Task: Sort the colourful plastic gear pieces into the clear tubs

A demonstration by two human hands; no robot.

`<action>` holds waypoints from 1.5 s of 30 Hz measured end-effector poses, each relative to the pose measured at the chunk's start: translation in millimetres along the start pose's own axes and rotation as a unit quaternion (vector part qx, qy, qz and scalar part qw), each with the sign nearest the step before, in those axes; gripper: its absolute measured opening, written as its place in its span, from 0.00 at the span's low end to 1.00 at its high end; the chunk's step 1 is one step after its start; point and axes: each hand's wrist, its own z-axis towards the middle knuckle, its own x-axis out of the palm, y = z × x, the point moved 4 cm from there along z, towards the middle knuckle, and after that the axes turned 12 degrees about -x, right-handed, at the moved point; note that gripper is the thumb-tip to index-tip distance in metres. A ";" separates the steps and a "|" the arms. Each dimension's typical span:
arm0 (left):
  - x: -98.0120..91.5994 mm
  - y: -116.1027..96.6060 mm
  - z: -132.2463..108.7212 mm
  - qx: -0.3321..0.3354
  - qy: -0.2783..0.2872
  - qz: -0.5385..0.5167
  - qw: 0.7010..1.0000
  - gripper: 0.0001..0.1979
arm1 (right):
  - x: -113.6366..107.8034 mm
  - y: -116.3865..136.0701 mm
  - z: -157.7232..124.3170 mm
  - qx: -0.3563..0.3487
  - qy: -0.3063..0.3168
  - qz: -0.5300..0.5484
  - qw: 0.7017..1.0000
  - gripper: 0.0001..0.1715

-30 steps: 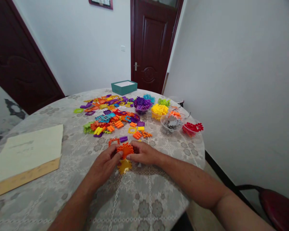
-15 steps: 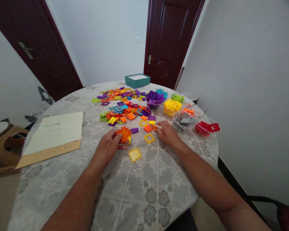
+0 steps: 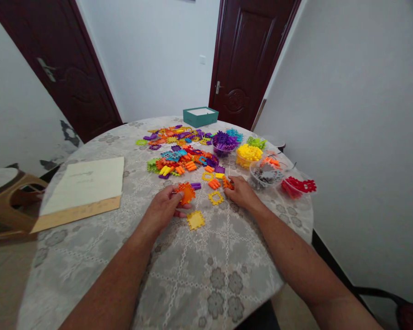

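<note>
My left hand (image 3: 168, 204) grips an orange square piece (image 3: 186, 193) between thumb and fingers, above the tablecloth. Just in front of it lies a solid yellow square (image 3: 195, 220), and a yellow square frame (image 3: 215, 198) is further right. My right hand (image 3: 239, 190) has its fingers closed on a small orange piece (image 3: 227, 183). Beside that piece are orange connectors (image 3: 214, 184) and a second yellow frame (image 3: 207, 176). A purple connector (image 3: 196, 186) lies behind the orange square.
Mixed coloured pieces (image 3: 174, 156) are heaped at the table's middle. Bowls of purple (image 3: 224, 143), yellow (image 3: 249, 155), grey (image 3: 265, 174) and red pieces (image 3: 298, 185) line the right. A green box (image 3: 200, 120) stands at the back; a paper sheet (image 3: 86, 183) lies left.
The orange piece at my right hand is now lifted and tilted between the fingers. My left hand has moved slightly right with the orange square. The whole view has shifted a little.
</note>
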 end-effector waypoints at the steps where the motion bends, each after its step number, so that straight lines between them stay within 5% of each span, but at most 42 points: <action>1: 0.4 0.3 -0.4 -0.002 0.006 -0.010 1.000 0.13 | -2.2 3.7 -0.3 -0.009 -0.018 0.009 1.000 0.29; 5: 3.2 2.0 -2.2 -0.010 0.035 -0.030 0.999 0.12 | -9.3 29.2 -2.5 -0.080 -0.075 0.044 0.993 0.26; 8: 4.1 2.7 -3.0 -0.010 0.043 -0.034 0.998 0.11 | -4.1 41.3 -4.3 -0.102 -0.054 0.040 0.993 0.25; 14: 3.2 3.4 -2.8 -0.011 0.046 -0.041 0.998 0.12 | 11.4 30.7 -4.6 -0.061 0.023 0.114 0.991 0.26; 20: 4.7 1.9 -3.5 -0.005 0.048 -0.039 0.998 0.11 | -4.9 23.5 -4.1 0.000 -0.064 0.145 0.987 0.28; 25: 6.7 3.9 -2.8 -0.005 0.062 -0.043 0.997 0.11 | -15.5 52.2 -9.0 -0.101 -0.079 0.142 0.982 0.29; 31: 11.6 6.6 -6.0 0.010 0.122 -0.037 0.992 0.19 | 6.1 90.9 -19.3 -0.259 -0.023 0.125 0.958 0.29; 41: 16.1 3.4 -9.0 0.026 0.146 0.024 0.989 0.22 | 18.1 103.3 -27.2 -0.287 0.016 0.029 0.957 0.29; 45: 13.0 3.8 -5.3 0.066 0.118 0.060 0.989 0.20 | 11.6 110.0 -28.9 -0.284 0.002 0.122 0.951 0.32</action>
